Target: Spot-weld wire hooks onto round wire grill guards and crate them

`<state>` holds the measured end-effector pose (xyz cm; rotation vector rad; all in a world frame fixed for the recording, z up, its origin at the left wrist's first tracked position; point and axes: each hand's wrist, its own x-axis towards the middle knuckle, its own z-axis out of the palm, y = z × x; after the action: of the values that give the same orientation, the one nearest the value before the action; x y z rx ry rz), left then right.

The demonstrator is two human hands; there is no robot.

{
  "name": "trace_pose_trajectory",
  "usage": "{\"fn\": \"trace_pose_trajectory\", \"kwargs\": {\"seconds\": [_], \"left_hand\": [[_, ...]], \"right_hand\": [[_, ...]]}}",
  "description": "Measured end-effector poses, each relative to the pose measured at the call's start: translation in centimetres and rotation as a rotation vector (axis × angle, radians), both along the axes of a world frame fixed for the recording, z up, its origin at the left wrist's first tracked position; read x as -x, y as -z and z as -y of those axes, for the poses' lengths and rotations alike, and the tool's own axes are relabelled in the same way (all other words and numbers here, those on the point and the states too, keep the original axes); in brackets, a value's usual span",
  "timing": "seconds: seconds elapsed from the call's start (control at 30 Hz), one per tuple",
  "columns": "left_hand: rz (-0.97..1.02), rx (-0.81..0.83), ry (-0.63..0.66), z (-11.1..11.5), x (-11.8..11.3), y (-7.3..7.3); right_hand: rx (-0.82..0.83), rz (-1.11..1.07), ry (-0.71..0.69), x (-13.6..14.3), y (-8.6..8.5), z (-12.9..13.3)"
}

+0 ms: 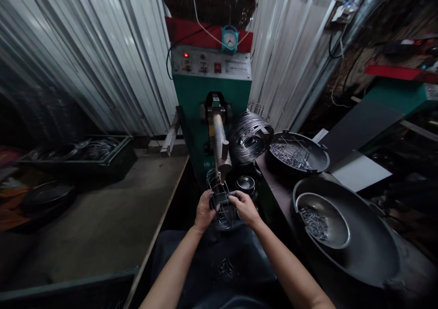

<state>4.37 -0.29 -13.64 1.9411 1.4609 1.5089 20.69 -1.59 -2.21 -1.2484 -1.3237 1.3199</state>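
Observation:
A round wire frame (225,217) is held at the front of a green machine (191,92), beneath its metal arm (219,140). On the frame's left side, my left hand (204,210) is closed with fingers and thumb on the wires. My right hand (244,205) pinches at the right side of the frame, by a dark block (221,198) under the arm's tip. Whether a small piece is between the right fingers is too small to tell. Short bent wires (227,269) lie on the dark apron (191,254) over the lap.
Right of the machine are a wire coil (251,138), a black pan (320,151) of wire parts, and a large pan (372,240) holding a metal bowl (342,222). A green bin (116,163) stands left. A basket (205,3) sits above a small clock (229,39).

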Motion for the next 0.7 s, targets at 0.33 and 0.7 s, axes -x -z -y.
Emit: {"fn": "trace_pose_trajectory", "kwargs": {"seconds": [0.33,0.7], "left_hand": [[0.044,-0.002,0.029,-0.5,-0.1,-0.3],[0.227,0.173,0.103,-0.4,-0.8,-1.0]], "right_hand": [[0.009,0.021,-0.005,-0.8,0.7,0.9],[-0.014,0.023,0.009,-0.8,-0.3,-0.2]]}}
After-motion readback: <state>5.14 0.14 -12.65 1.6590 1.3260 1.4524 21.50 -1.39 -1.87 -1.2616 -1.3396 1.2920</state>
